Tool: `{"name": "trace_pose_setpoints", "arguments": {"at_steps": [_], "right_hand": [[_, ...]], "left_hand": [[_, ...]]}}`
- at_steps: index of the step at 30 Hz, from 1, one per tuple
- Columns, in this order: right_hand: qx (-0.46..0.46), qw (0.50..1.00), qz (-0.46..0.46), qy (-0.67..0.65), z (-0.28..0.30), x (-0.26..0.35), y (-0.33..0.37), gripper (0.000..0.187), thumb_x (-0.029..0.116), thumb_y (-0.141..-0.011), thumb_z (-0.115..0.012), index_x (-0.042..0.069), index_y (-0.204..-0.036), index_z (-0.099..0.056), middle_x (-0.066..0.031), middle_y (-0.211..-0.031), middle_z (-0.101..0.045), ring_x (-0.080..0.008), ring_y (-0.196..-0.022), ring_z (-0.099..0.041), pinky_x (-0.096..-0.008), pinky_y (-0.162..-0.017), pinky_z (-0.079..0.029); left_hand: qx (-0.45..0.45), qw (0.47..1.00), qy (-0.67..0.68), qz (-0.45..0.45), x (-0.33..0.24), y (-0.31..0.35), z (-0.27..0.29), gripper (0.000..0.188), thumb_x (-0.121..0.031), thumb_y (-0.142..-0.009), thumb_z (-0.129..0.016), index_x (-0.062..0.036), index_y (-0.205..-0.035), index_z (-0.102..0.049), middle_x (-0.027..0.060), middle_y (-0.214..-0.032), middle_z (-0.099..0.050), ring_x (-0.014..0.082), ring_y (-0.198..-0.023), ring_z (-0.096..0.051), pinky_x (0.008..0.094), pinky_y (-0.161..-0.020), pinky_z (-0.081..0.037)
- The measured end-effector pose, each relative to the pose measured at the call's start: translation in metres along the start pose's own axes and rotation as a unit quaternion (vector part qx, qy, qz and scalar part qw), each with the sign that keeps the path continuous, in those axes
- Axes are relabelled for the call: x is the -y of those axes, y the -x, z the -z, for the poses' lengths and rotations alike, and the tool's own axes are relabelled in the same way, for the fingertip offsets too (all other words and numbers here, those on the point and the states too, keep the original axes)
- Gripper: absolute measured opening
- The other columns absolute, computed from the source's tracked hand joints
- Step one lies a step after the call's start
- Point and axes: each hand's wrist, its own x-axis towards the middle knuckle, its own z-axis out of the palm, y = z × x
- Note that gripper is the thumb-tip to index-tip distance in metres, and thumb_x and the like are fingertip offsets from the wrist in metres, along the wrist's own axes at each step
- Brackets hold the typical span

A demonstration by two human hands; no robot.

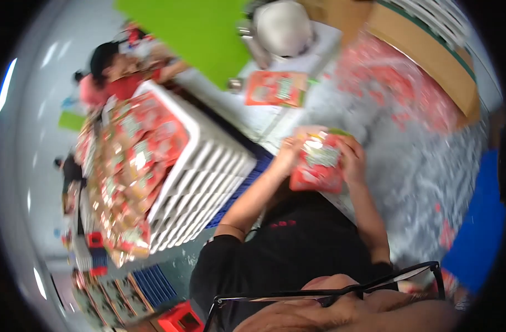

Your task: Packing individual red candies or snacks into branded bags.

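Note:
Both of my hands hold one red plastic pouch [318,171] in front of my body. It has a pale label area and a green strip along its upper edge. My left hand [289,150] grips its left side, and my right hand [351,157] is closed on the right side. Just beyond them, a second red pouch [272,88] lies flat on the pale work surface, beside a white rounded object [283,27] that is too blurred to name.
To my left stands a white plastic crate [208,177] heaped with similar red pouches [139,160]. A cardboard box [430,61] and clear plastic with red pieces [385,80] are at the far right. Crumpled grey sheeting [413,166] covers the right side. A person [117,72] works beyond the crate.

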Motion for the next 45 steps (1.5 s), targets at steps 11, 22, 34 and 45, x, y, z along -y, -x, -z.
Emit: {"name": "trace_pose_setpoints", "arguments": {"at_steps": [11, 22, 34, 45], "right_hand": [[0.122, 0.985, 0.011, -0.122, -0.055, 0.026, -0.029, 0.014, 0.011, -0.101, -0.057, 0.0, -0.103, -0.066, 0.0007, -0.1, -0.063, -0.0071, -0.092, -0.054, -0.0242, -0.083, -0.044], [0.207, 0.974, -0.06, -0.067, -0.034, 0.016, -0.062, 0.037, 0.024, -0.104, -0.053, 0.001, -0.133, -0.054, -0.0129, -0.119, -0.065, -0.0192, -0.096, -0.066, -0.0326, -0.082, -0.055], [0.103, 0.982, -0.158, -0.032, 0.03, -0.05, -0.059, 0.024, 0.023, -0.1, -0.059, 0.004, -0.113, -0.065, -0.0056, -0.097, -0.068, -0.0136, -0.082, -0.063, -0.0285, -0.075, -0.053], [0.121, 0.974, -0.187, -0.036, 0.019, -0.072, -0.062, 0.024, 0.023, -0.099, -0.061, 0.004, -0.113, -0.065, -0.0056, -0.094, -0.067, -0.0129, -0.079, -0.063, -0.027, -0.074, -0.053]], "left_hand": [[-0.001, 0.985, 0.056, -0.163, -0.076, 0.047, -0.003, 0.031, -0.022, -0.103, -0.055, 0.0053, -0.11, -0.068, 0.0094, -0.1, -0.073, 0.0155, -0.086, -0.068, 0.031, -0.08, -0.055], [-0.597, 0.55, -0.287, -0.509, -0.227, 0.13, 0.22, 0.039, -0.008, -0.096, -0.061, 0.0035, -0.131, -0.052, 0.0173, -0.132, -0.059, 0.0301, -0.12, -0.058, 0.0382, -0.103, -0.044], [-0.449, 0.332, -0.827, -0.064, -0.226, 0.055, 0.22, 0.054, -0.036, -0.092, -0.046, -0.0109, -0.14, -0.053, 0.018, -0.153, -0.041, 0.041, -0.145, -0.031, 0.0691, -0.113, -0.018], [-0.315, 0.386, -0.865, 0.06, -0.212, 0.075, 0.214, 0.065, -0.052, -0.087, -0.053, -0.0124, -0.138, -0.056, 0.0122, -0.156, -0.038, 0.0366, -0.147, -0.026, 0.076, -0.111, -0.01]]}}
